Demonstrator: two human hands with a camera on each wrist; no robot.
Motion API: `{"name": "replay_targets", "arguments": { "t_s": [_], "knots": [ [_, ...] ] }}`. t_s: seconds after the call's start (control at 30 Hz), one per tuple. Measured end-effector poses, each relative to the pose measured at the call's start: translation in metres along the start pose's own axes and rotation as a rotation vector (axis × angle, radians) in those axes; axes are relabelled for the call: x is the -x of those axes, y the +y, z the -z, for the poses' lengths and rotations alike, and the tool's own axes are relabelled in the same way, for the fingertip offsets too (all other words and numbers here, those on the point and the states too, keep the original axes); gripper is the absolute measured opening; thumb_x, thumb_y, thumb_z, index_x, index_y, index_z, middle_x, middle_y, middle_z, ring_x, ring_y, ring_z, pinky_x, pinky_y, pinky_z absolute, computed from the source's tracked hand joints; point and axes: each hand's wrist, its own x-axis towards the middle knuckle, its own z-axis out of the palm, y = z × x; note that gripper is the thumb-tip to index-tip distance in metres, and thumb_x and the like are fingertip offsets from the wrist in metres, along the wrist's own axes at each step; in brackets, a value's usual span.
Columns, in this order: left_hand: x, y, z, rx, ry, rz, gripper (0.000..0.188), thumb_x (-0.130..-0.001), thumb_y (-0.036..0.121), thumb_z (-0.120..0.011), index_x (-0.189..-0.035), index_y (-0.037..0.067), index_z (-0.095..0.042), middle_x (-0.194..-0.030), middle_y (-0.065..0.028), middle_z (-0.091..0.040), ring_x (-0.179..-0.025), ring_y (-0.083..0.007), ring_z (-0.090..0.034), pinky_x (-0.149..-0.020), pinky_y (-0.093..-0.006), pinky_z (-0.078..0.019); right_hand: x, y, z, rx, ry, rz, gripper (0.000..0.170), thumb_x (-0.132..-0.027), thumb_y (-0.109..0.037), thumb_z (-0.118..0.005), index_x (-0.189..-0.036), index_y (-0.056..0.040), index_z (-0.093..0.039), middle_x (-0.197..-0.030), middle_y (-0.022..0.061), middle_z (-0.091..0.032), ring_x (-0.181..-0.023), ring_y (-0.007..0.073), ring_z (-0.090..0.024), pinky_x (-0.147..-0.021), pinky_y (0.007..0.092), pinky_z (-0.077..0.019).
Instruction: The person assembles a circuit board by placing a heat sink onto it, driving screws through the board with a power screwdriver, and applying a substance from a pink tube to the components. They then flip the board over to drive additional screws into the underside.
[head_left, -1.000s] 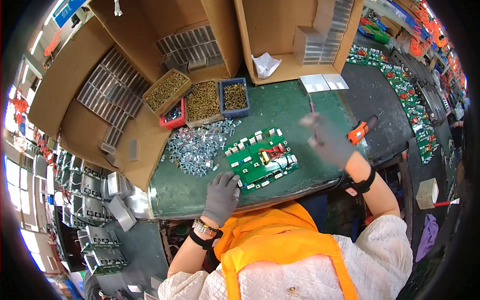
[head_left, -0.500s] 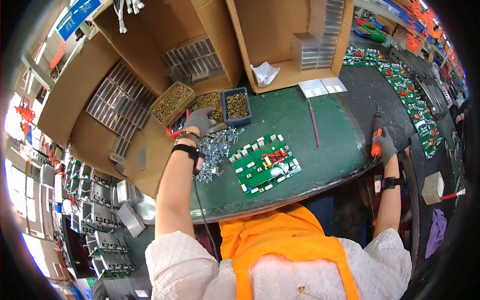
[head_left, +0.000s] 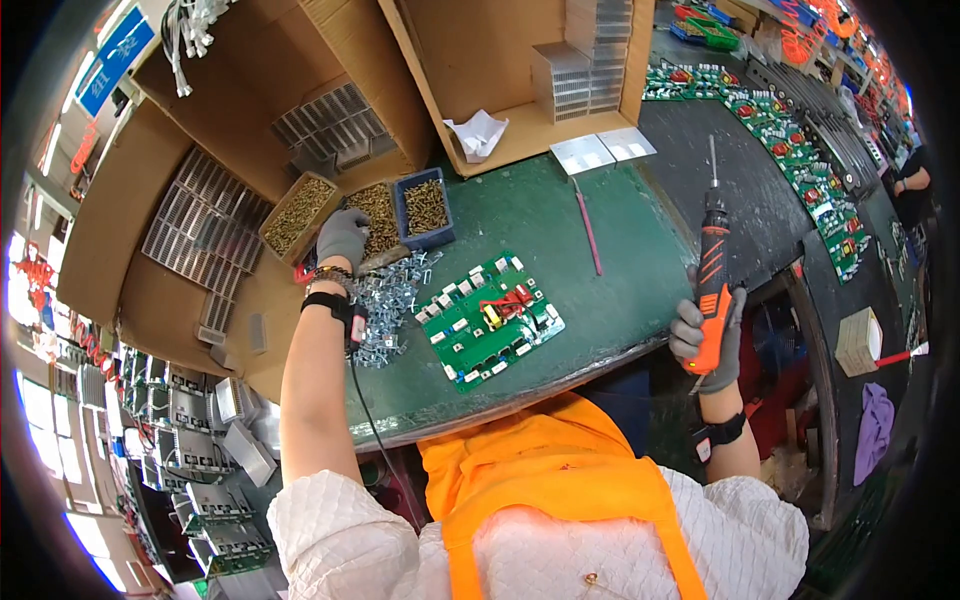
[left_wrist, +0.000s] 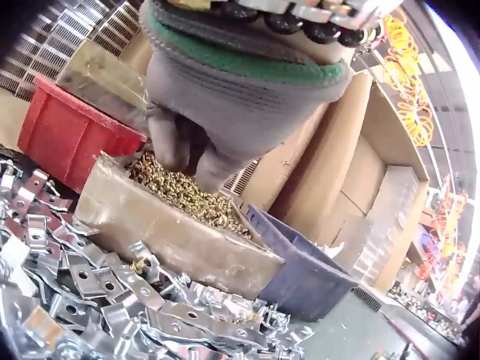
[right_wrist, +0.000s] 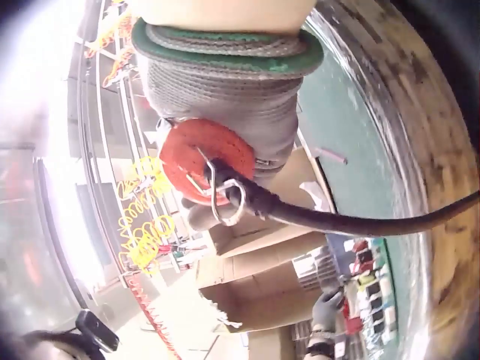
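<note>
Screwdriver (head_left: 713, 270): orange-black | board (head_left: 488, 335): green | screws (left_wrist: 184, 196): brassy | hands: right (head_left: 727, 352) curled round screwdriver; left (head_left: 343, 238) at screws, openness, hold unclear

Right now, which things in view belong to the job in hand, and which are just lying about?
Likely in the job:
power driver, in the right hand
screw bin, at the left hand
circuit board

Apparently just lying about:
crumpled paper
purple cloth

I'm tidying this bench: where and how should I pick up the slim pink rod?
Probably a mid-length pinch from above, across the slim pink rod: it lies flat on the green bench top, long and narrow, its far end close to metal plates.
</note>
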Motion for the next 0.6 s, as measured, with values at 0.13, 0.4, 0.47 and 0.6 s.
{"name": "replay_targets", "arguments": {
  "t_s": [0.13, 0.4, 0.47, 0.6],
  "knots": [
    [0.008, 0.001, 0.01, 0.14, -0.013, 0.088, 0.02, -0.078, 0.015, -0.073, -0.096, 0.009, -0.07, -0.098, -0.0136, -0.068, -0.09, -0.0304, -0.064, -0.082, -0.0382, -0.0496, -0.015, 0.016, -0.016, -0.173, -0.211, -0.151, 0.065, -0.094, -0.059, -0.044, -0.143, -0.0166, -0.037, -0.076, 0.0044, -0.045, -0.052, 0.0116, -0.042, -0.039, 0.0252, -0.0324],
    [0.072, 0.081, 0.051, 1.253, -0.172, 0.019, 0.027, -0.096, 0.011, -0.053, -0.119, -0.003, -0.055, -0.091, -0.0083, -0.066, -0.07, -0.0139, -0.06, -0.062, -0.0247, -0.0506, -0.007, 0.049, -0.055, 0.709, -0.075, -0.499, 0.084, -0.076, -0.039, -0.076, -0.141, -0.0092, -0.033, -0.089, 0.0068, -0.056, -0.071, 0.0155, -0.059, -0.062, 0.0295, -0.0511],
    [0.093, 0.106, 0.053, 1.454, -0.248, 0.022, 0.027, -0.098, 0.014, -0.051, -0.119, -0.002, -0.055, -0.089, -0.0073, -0.065, -0.068, -0.0126, -0.059, -0.059, -0.0236, -0.0489, -0.011, 0.062, -0.072, 0.869, -0.021, -0.517, 0.081, -0.073, -0.026, -0.075, -0.14, -0.0075, -0.034, -0.085, 0.0059, -0.057, -0.069, 0.0144, -0.058, -0.062, 0.03, -0.0512],
    [0.115, 0.114, 0.053, 1.581, -0.394, 0.024, 0.027, -0.094, 0.025, -0.061, -0.108, 0.002, -0.059, -0.081, -0.0062, -0.064, -0.063, -0.0098, -0.055, -0.055, -0.0219, -0.0437, -0.016, 0.074, -0.076, 1.177, -0.037, -0.682, 0.092, -0.067, -0.016, -0.083, -0.143, -0.0031, -0.031, -0.093, 0.0058, -0.057, -0.073, 0.0133, -0.057, -0.065, 0.0278, -0.0516]
  ]
}}
